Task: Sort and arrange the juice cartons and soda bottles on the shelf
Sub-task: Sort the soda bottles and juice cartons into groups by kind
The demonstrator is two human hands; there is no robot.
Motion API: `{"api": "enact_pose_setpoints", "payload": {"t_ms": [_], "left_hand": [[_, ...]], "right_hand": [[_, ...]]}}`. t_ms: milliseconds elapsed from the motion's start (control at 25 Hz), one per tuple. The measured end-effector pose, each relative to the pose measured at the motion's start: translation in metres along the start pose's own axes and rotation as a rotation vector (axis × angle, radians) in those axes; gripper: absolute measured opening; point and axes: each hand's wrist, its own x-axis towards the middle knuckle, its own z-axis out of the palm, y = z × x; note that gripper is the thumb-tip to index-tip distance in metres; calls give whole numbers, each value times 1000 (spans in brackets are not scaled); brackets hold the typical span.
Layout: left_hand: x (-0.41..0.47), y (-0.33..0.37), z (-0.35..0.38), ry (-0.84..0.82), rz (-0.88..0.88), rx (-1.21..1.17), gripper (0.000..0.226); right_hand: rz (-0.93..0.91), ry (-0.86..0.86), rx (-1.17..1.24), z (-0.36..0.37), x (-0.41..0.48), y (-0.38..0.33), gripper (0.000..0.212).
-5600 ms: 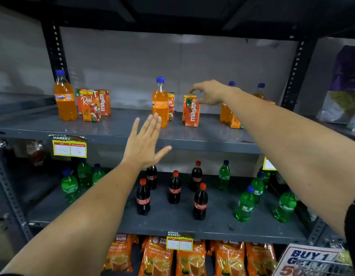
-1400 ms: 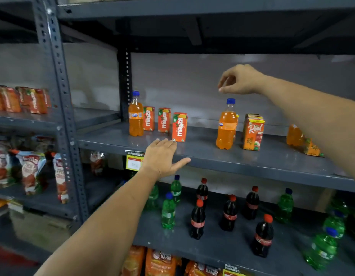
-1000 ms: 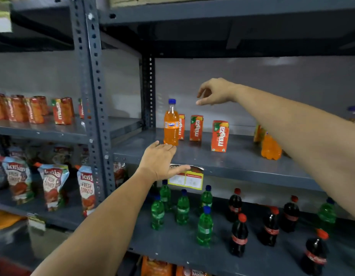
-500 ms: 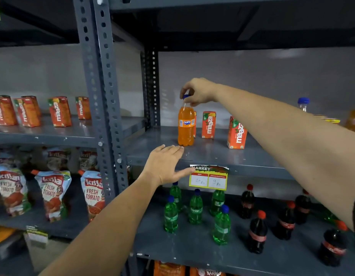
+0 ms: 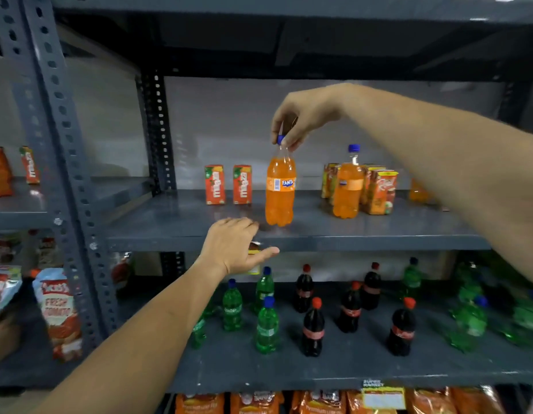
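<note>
My right hand (image 5: pixel 307 115) pinches the blue cap of the Fanta bottle (image 5: pixel 280 189), upright near the front of the grey shelf (image 5: pixel 349 234) right of two Maaza cartons (image 5: pixel 228 184), while my left hand (image 5: pixel 232 246) hovers open and empty at the shelf edge.

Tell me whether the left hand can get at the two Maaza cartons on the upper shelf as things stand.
Probably yes. The left hand rests open at the shelf edge, and bare shelf lies between it and the two Maaza cartons. The Fanta bottle, held by the right hand, stands off to the side.
</note>
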Motion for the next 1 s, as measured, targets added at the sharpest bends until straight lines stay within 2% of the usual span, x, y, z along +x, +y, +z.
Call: {"api": "enact_pose_setpoints", "payload": {"t_ms": [280, 600, 800, 1000], "left_hand": [[53, 126, 14, 18, 58, -71, 87], [131, 258, 32, 19, 66, -60, 78], [156, 286, 31, 11, 63, 8, 74], [158, 286, 37, 36, 62, 39, 84]], "right_hand": [[119, -96, -9, -34, -98, 110, 19], [227, -40, -27, -52, -167, 247, 21], [183, 43, 35, -39, -186, 304, 22], [141, -23, 164, -47, -203, 329, 33]]}}
